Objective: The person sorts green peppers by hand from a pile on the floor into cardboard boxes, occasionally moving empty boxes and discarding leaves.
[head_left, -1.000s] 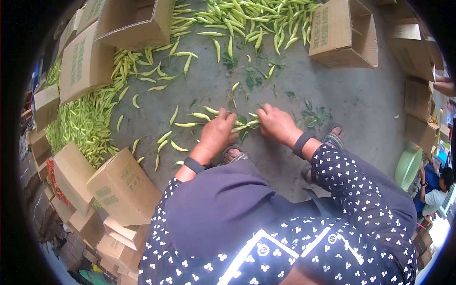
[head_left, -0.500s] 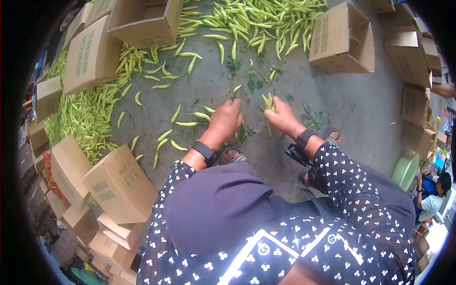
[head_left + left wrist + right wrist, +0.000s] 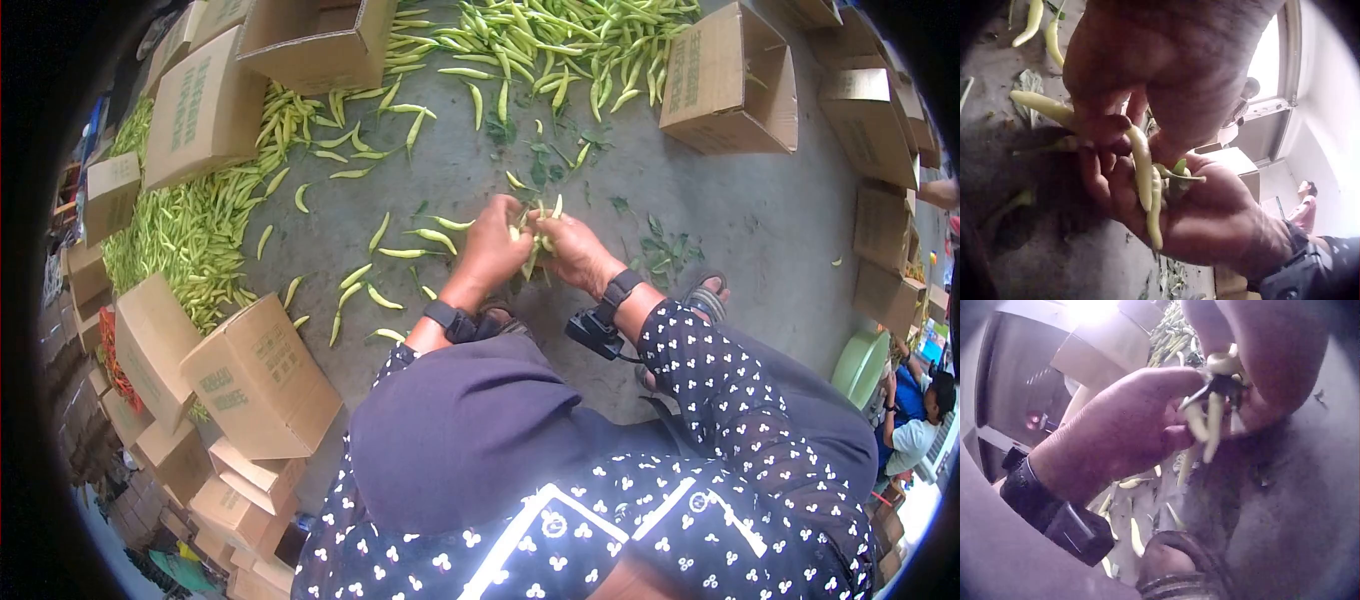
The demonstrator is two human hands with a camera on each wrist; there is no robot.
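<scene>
Above the floor my two hands meet over a bunch of pale green chili peppers (image 3: 529, 262). My left hand (image 3: 488, 250) has its fingers curled around some of them; in the left wrist view one pepper (image 3: 1044, 107) sticks out past its fingers. My right hand (image 3: 578, 255) holds peppers too, its palm turned up with two peppers and a green leaf (image 3: 1180, 167) lying across it. Between the hands in the right wrist view, peppers (image 3: 1212, 428) dangle with dark stems. Much of the bunch is hidden by fingers.
Loose peppers (image 3: 433, 238) and leaf scraps (image 3: 662, 250) lie on the grey floor. Large pepper heaps (image 3: 560, 35) spread at the far side and left (image 3: 175, 245). Cardboard boxes (image 3: 262, 385) stand along both sides. A green basin (image 3: 860, 370) and another person (image 3: 915, 415) are at right.
The hands were close together low down, then parted, the right one lifting a bunch of peppers off the floor. Now the left hand has come over to meet it at the bunch.
</scene>
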